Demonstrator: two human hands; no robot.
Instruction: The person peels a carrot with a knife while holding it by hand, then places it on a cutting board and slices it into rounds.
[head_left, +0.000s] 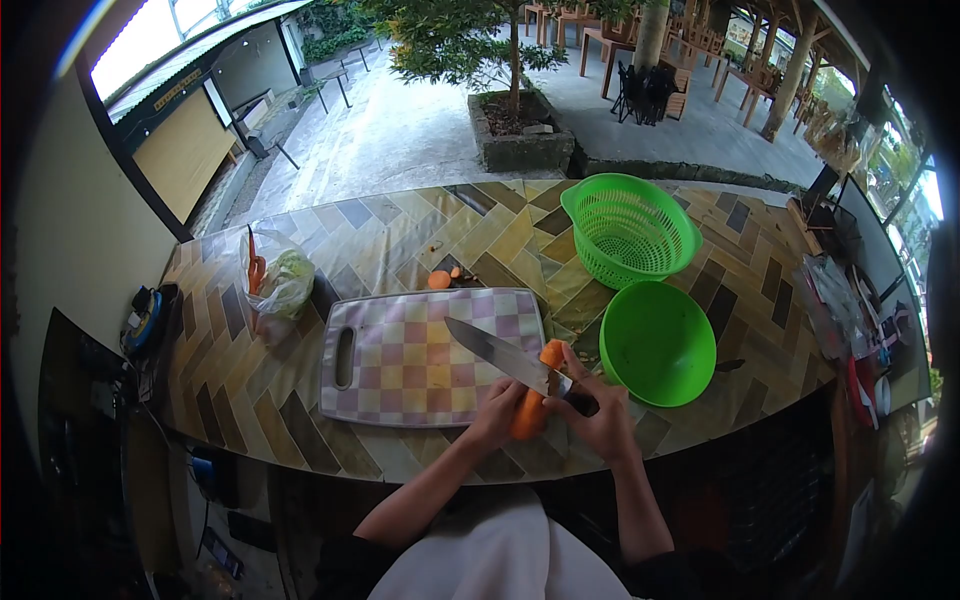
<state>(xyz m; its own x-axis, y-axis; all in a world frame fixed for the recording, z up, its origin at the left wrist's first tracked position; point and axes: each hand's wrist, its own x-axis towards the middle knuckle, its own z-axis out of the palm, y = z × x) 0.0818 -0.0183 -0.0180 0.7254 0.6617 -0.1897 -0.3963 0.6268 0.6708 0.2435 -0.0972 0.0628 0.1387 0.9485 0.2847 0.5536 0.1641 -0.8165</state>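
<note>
My left hand (495, 412) is closed round a carrot (529, 418) near the right front corner of the cutting board. In my right hand (603, 422) is a kitchen knife (487, 347), gripped by its dark handle. The blade lies across the carrot and points up and left over the board. Beyond the blade shows the carrot's upper end, close to my right fingers. The checkered pink and cream cutting board (390, 390) lies flat on the table. Carrot offcuts (439, 280) rest just past its far edge.
A green bowl (658, 345) stands right of my hands, with a green colander (632, 230) behind it. At the left is a plastic bag (285, 280) with carrots and pale greens. Packets (838, 300) crowd the table's (250, 390) right end.
</note>
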